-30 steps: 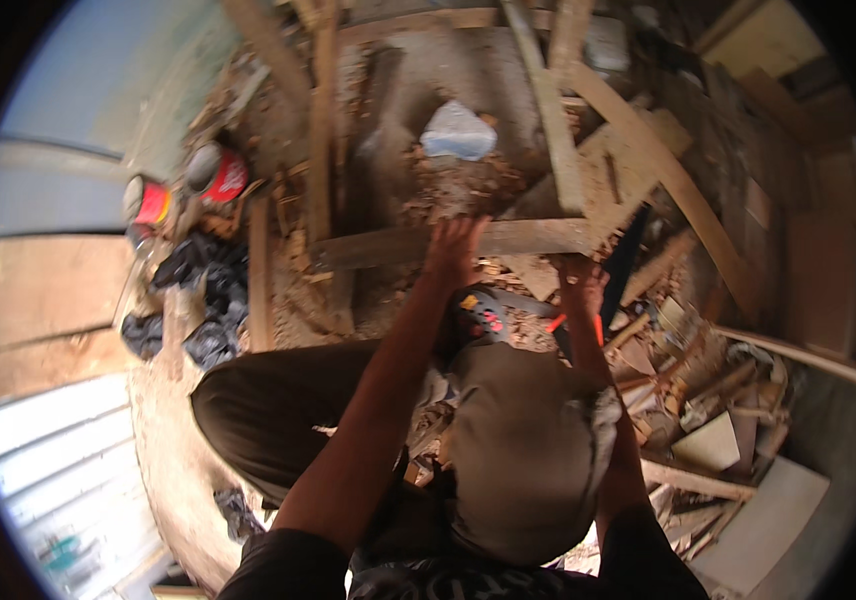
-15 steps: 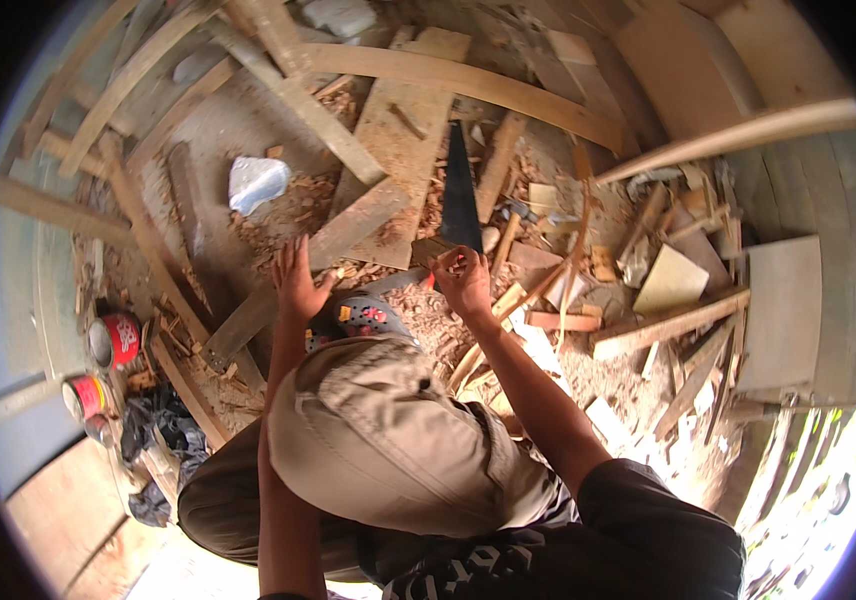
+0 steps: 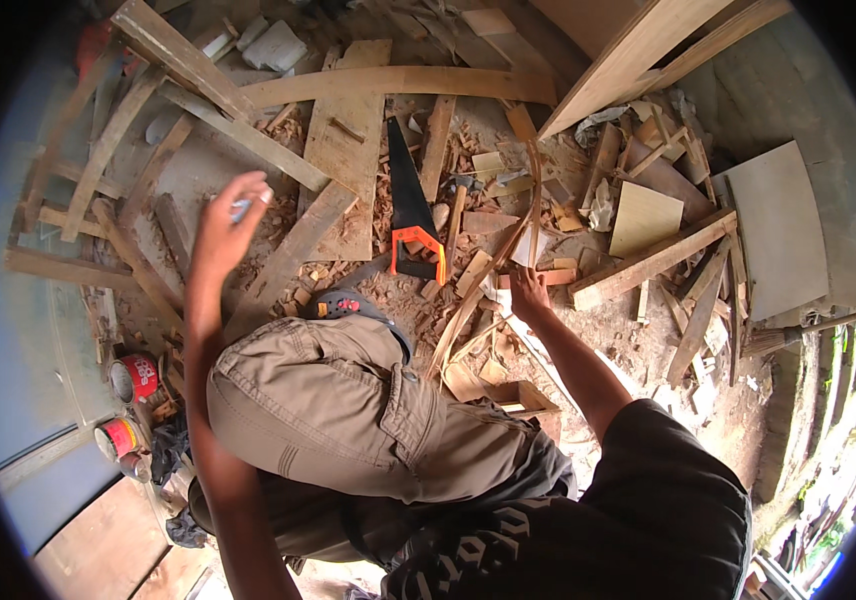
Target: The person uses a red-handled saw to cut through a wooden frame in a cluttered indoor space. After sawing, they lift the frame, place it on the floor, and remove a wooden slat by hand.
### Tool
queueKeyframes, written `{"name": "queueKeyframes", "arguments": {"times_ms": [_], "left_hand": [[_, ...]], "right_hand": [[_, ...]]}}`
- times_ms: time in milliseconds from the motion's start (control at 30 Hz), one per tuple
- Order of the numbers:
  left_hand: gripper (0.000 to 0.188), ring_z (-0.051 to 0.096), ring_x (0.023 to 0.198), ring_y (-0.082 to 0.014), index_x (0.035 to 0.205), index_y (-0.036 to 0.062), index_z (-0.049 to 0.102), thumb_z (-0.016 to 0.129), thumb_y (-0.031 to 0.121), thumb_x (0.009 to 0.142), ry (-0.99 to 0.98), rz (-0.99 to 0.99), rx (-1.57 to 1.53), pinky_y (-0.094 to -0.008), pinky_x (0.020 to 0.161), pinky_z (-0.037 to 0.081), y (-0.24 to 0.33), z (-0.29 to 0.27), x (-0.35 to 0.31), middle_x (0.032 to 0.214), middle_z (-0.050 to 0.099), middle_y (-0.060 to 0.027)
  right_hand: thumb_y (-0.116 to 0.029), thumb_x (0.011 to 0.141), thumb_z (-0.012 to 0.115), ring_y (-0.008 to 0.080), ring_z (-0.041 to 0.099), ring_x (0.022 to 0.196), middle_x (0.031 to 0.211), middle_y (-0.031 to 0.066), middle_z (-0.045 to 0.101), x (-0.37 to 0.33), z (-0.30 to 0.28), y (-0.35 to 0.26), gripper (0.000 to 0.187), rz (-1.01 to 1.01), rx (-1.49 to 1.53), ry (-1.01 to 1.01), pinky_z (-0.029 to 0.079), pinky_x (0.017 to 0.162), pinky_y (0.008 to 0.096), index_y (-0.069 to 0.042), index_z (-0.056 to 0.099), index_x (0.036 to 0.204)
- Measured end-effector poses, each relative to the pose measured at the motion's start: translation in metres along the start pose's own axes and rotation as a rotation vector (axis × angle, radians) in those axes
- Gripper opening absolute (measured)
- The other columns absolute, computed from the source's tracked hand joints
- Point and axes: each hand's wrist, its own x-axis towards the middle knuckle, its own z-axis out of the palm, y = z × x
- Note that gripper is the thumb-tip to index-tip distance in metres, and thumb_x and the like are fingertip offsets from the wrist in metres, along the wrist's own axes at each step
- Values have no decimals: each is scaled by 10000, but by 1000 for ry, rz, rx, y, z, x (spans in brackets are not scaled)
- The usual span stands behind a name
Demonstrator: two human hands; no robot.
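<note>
My left hand [image 3: 228, 225] is raised over the floor at the left. Its fingers are bent, with the thumb apart and pale at the tip. Between them shows a bluish-white patch; I cannot tell whether it is touched. My right hand [image 3: 530, 295] reaches down beside a reddish-brown wood piece [image 3: 554, 278] and thin bent wood strips [image 3: 531, 215]. Its fingers are closed, and what they grip is hidden. Between the hands lies a handsaw [image 3: 406, 190] with a black blade and an orange handle, untouched. A wooden plank [image 3: 293, 245] slants near my left hand.
A wide board [image 3: 348, 140] and wood shavings cover the floor ahead. A thick beam [image 3: 653, 260] and plywood squares [image 3: 645, 220] lie right. Red cans [image 3: 134, 379] stand lower left. My shoe [image 3: 353, 305] is close to the saw. An open wooden box [image 3: 523, 397] sits by my knee.
My right hand has left the saw handle and moved right to the wood scraps. My left hand has moved up and left from the slanting plank. The view has shifted right.
</note>
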Motion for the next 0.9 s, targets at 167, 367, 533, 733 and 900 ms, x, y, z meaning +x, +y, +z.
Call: {"name": "queueKeyframes", "arguments": {"times_ms": [167,367,533,733,900], "left_hand": [[324,640,1009,-186,1209,36,613,651,235,957,-140,-155,10,-343,861,499,-41,32,-35,1078,697,-102],[319,652,999,-202,1145,-23,623,651,231,954,-169,-214,-132,-343,845,505,-98,74,-64,1019,704,-151],[356,668,1007,-336,1158,9,629,704,244,900,68,-19,98,-395,862,508,-143,78,-83,1027,690,-203],[894,305,1403,-384,1481,100,324,771,413,773,37,-421,625,-582,1122,230,-158,108,-86,1499,351,-180],[980,279,1432,-317,1534,107,223,769,393,773,34,-478,693,-583,1156,191,-173,135,-81,1514,342,-121]], "right_hand": [[-129,844,603,296,436,1274,1339,135,493,11,-8,0,544,-46,84,41,342,1029,525,-78,472,1370],[-419,861,641,310,433,1346,1444,104,468,39,-31,8,623,249,291,-274,324,1085,541,-104,504,1380],[-635,864,550,367,531,1181,1214,196,526,68,-44,-29,772,671,185,24,411,979,514,-8,489,1311],[-393,887,617,332,540,1146,1199,164,514,91,-8,-11,527,786,54,113,434,925,489,-17,524,1245],[-483,859,645,323,518,1174,1213,153,508,66,-6,-3,610,548,14,95,431,938,489,-16,527,1234]]}}
